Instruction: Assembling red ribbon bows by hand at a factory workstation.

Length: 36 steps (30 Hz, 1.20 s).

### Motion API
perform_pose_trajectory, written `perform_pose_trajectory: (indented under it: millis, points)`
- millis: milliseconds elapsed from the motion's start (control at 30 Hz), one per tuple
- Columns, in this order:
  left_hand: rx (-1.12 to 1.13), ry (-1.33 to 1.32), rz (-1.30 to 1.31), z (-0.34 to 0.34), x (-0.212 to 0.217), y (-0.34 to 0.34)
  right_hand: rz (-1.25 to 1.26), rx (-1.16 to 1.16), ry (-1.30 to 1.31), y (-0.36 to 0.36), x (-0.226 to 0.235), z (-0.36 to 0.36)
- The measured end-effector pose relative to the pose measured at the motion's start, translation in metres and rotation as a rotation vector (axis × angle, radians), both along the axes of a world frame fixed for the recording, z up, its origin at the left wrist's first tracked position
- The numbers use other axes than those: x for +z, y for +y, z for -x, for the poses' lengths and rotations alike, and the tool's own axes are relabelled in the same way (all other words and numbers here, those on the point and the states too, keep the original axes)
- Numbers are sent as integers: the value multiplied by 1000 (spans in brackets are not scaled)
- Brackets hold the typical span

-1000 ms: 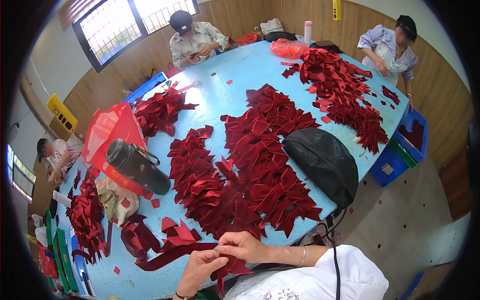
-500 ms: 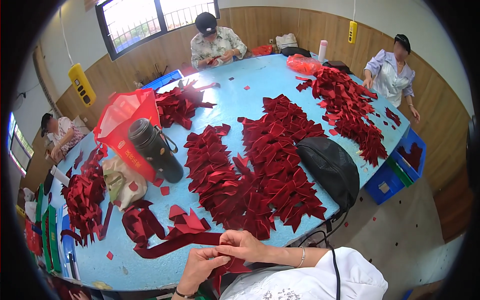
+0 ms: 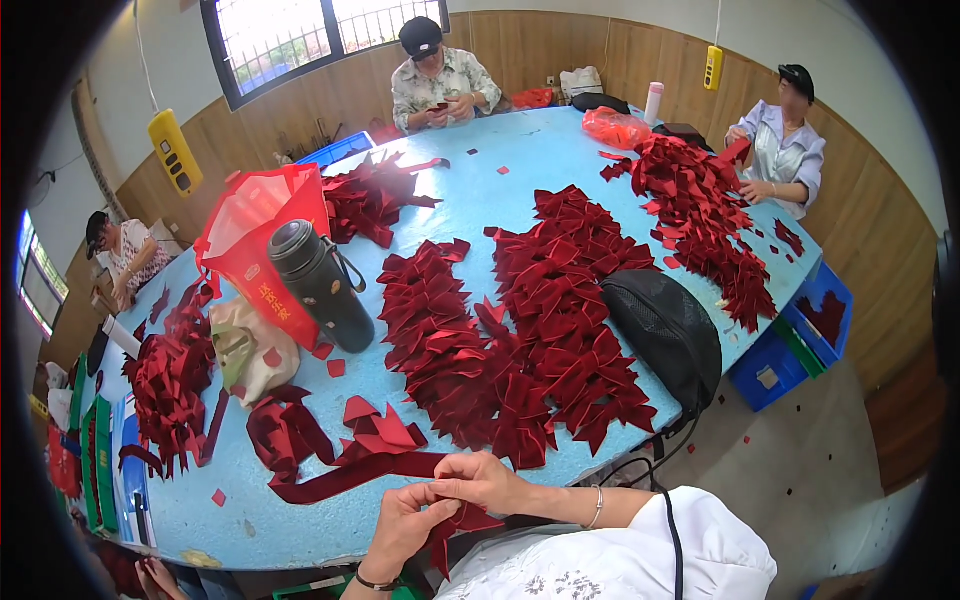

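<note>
A long dark red velvet ribbon (image 3: pixel 390 467) runs across the near table edge into my hands. My left hand (image 3: pixel 408 522) pinches it between thumb and fingers. Pressed against the left fingertips, my right hand (image 3: pixel 488 484) grips the ribbon from the other side, and a folded red end hangs below them. The exact fold is hidden by my fingers. Just beyond lie folded red ribbon pieces (image 3: pixel 380 430) and a loose ribbon coil (image 3: pixel 285 432). Two long heaps of red bows, one left (image 3: pixel 425 345) and one right (image 3: pixel 570 320), spread farther out.
On the blue table (image 3: pixel 470 210) stand a dark bottle (image 3: pixel 325 295), a red bag (image 3: pixel 262 225) and a cream cloth bag (image 3: pixel 268 365). A black pouch (image 3: pixel 668 335) sits at the right edge, above a blue crate (image 3: pixel 770 375). Several co-workers sit around the table.
My hands keep their grip on the ribbon, with only slight shifting. The co-worker at the right has raised both hands, one with a red piece. The view has shifted slightly.
</note>
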State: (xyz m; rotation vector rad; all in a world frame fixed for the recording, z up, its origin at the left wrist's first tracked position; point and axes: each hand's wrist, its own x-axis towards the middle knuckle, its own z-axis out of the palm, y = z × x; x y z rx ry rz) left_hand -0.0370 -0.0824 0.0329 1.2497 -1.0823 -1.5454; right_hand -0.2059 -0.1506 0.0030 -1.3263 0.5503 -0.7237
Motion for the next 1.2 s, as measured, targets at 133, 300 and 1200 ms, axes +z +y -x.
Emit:
perform_pose_trajectory:
  millis: [133,300,1200]
  points:
    - [-15,-32,-113,2,16,-5,238,-68,36,-1,9,7]
    - [-95,-102,-167,2,21,-8,297,-57,38,-1,13,12]
    - [58,-6,-163,13,13,3,-193,94,-161,-4,-7,0]
